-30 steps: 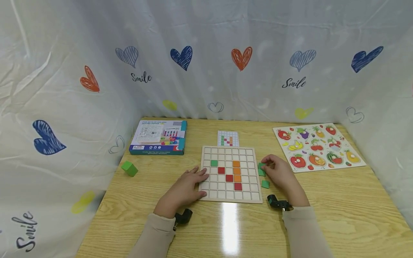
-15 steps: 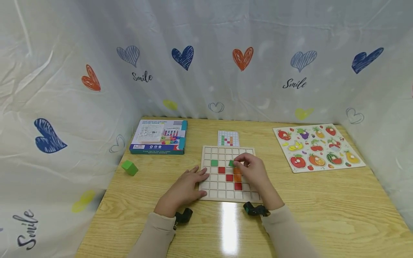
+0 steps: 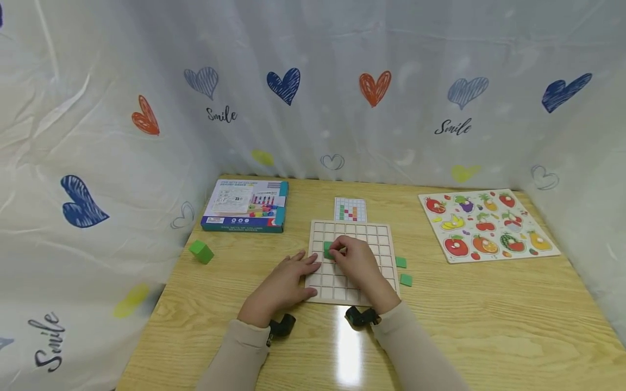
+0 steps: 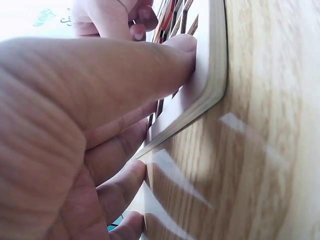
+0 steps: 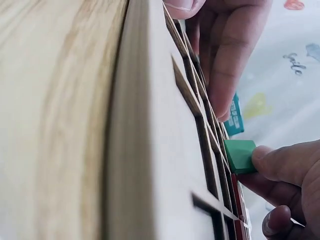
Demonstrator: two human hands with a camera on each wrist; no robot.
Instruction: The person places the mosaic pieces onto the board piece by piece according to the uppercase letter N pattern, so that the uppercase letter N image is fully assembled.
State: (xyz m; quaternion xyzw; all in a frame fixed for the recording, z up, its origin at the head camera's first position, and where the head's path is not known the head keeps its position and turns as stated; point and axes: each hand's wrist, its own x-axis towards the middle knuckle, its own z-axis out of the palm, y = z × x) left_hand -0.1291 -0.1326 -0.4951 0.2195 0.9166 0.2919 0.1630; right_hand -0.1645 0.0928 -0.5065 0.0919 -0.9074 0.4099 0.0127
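My right hand (image 3: 359,263) reaches over the grid board (image 3: 329,294) and pinches a green square tile (image 5: 240,155) between thumb and finger, tilted at the cells in the right wrist view. In the head view, the held tile and the green tile on the board (image 3: 327,247) run together at my fingertips. My left hand (image 3: 281,285) rests on the board's left edge with spread fingers; its thumb (image 4: 165,62) lies on the rim in the left wrist view. Red tiles (image 5: 237,195) sit in cells; in the head view my right hand hides the red and orange ones.
Two green tiles (image 3: 401,262) lie right of the board. A pattern card (image 3: 350,209) lies behind it. A boxed set (image 3: 244,205) and a green block (image 3: 201,252) are at the left, a fruit puzzle (image 3: 489,225) at the right. A curtain (image 3: 303,136) closes off the back.
My right hand has picked up a green tile from beside the board and carried it leftward across the grid. My left hand has stayed on the board's edge.
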